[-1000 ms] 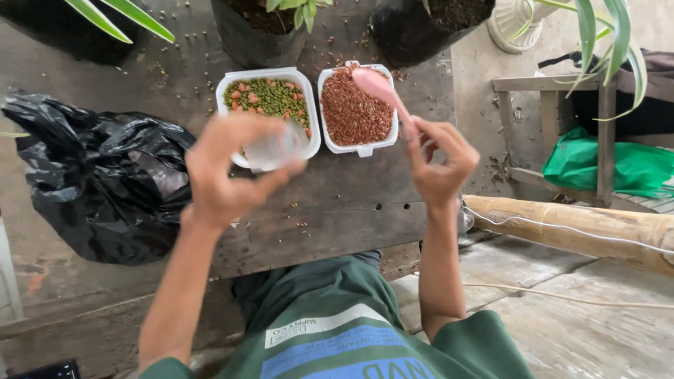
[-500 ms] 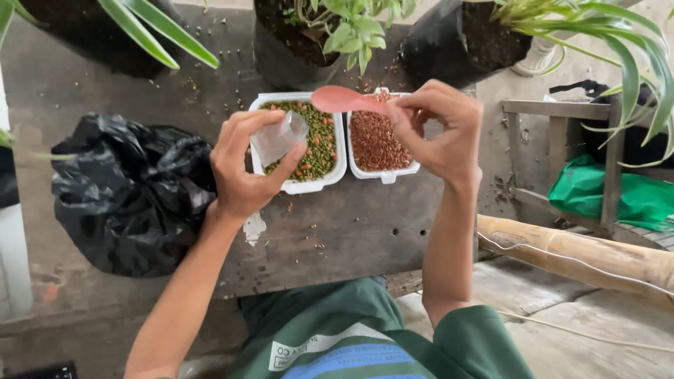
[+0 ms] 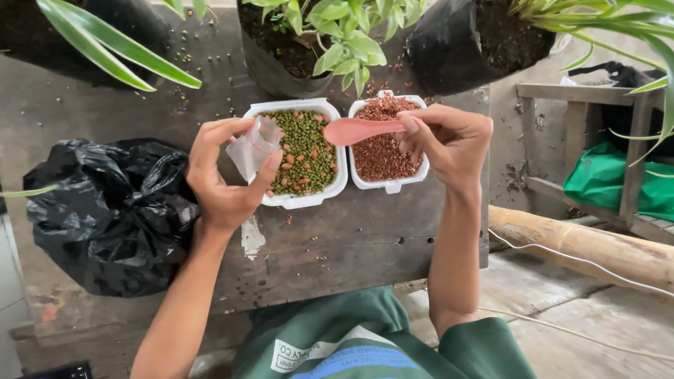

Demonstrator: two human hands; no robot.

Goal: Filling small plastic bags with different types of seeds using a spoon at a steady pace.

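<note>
The head camera looks down on a dark wooden desk with worn spots.

The left hand grasps a small clear plastic cup. The fingers are curled around its wall, and the thumb lies on the top side. The cup is tilted, with its mouth turned to the right. It is held above the left edge of a white tray that is full of green beans, with some orange grains mixed among them.

The right hand is clenched on the handle of a pink plastic spoon. The spoon points to the left. Its bowl hovers over the gap between the two trays, just beside the cup but apart from it. I cannot tell if something is in the bowl.

Under the right hand stands a second white tray, touching the first one. It holds small red-brown grains.

At the left side of the desk lies a crumpled black plastic bag, near the left forearm. At the far edge of the desk stand black pots with soil, and one has a green plant that hangs over the trays. Some loose grains are scattered on the desk.

At the right, lower than the desk, a thick bamboo pole lies on the floor, and a green bag rests behind it.
</note>
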